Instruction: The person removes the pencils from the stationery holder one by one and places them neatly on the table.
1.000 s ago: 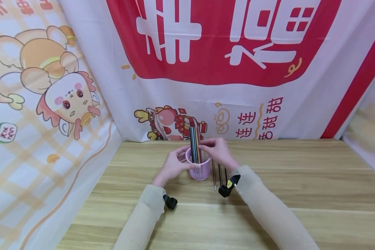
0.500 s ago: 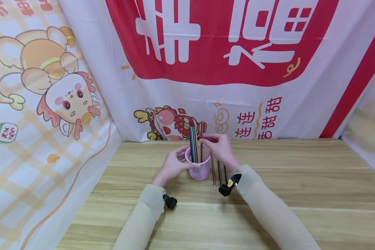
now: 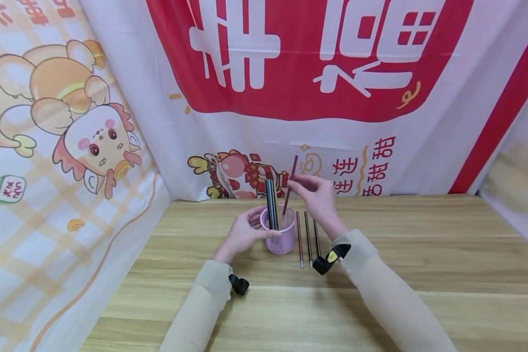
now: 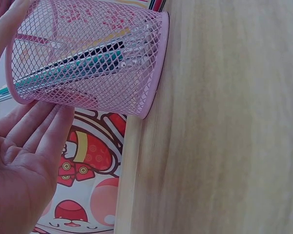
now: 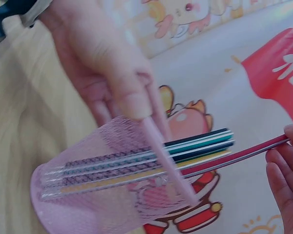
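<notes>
A pink mesh pencil cup [image 3: 288, 241] stands upright on the table. My left hand [image 3: 242, 238] holds it, thumb at the near rim and fingers round the far side. Several striped pencils [image 5: 200, 141], in green, dark and yellow, lean together inside, their eraser ends at the bottom. Between thumb and fingertips my right hand [image 3: 320, 201] pinches a red pencil [image 3: 287, 199] above the cup. That pencil slants, its lower end still within the cup's mouth, as the right wrist view shows.
To the right of the cup lie a reddish pencil [image 3: 301, 247] and two dark pencils [image 3: 308, 237], side by side on the wooden table [image 3: 422, 254]. A printed cloth [image 3: 255, 127] hangs behind the table's back edge, and another [image 3: 70, 146] on the left.
My right hand has drawn the red pencil away from the other pencils, then up and to the right, so it sits higher and more slanted. The left hand and cup have stayed in place.
</notes>
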### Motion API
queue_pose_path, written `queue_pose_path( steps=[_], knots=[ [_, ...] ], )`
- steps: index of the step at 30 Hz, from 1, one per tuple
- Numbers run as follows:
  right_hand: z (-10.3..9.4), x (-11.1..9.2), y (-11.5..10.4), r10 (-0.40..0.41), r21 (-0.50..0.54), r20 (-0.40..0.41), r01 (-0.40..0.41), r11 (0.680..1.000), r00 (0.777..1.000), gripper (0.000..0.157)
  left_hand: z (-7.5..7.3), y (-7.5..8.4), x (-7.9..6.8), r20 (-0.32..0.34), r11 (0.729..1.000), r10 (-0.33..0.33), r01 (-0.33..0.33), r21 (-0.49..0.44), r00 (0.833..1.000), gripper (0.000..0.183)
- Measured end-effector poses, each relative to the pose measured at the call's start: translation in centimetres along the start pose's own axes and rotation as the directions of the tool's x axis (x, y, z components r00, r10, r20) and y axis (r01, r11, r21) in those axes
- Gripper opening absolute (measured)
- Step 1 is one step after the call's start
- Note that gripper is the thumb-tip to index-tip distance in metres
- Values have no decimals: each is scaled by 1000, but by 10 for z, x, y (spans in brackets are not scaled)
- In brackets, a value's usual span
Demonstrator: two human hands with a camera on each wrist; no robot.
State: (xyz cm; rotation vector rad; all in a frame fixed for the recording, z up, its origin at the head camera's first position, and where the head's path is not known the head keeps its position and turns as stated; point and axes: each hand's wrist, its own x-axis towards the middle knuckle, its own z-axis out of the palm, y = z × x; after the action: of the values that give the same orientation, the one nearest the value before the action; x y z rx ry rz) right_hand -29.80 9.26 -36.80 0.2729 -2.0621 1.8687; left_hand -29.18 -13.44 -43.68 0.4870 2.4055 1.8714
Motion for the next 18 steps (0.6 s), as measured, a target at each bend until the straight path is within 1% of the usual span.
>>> queue_pose_path(
  steps=[5, 7, 11, 16, 18],
  knots=[
    [-13, 2, -11, -29, 92, -74, 36, 995, 997, 34, 0, 0, 0, -8, 1000, -7, 7, 13, 1000, 89],
    [-20, 4, -15, -45, 135, -111, 60, 989, 993, 36, 0, 1, 1, -8, 1000, -10, 10, 10, 1000, 88],
    [-33, 9, -20, -67, 184, -183, 102, 978, 981, 35, 0, 2, 0, -11, 1000, -12, 12, -6, 1000, 86],
    [-48, 11, -21, -42, 187, -220, 85, 979, 975, 34, 1, 2, 0, -23, 1000, -19, 19, 7, 1000, 86],
    [-55, 11, -19, -21, 169, -225, 60, 984, 974, 35, 1, 2, 1, -19, 1000, -20, 20, 13, 1000, 87]
  ],
)
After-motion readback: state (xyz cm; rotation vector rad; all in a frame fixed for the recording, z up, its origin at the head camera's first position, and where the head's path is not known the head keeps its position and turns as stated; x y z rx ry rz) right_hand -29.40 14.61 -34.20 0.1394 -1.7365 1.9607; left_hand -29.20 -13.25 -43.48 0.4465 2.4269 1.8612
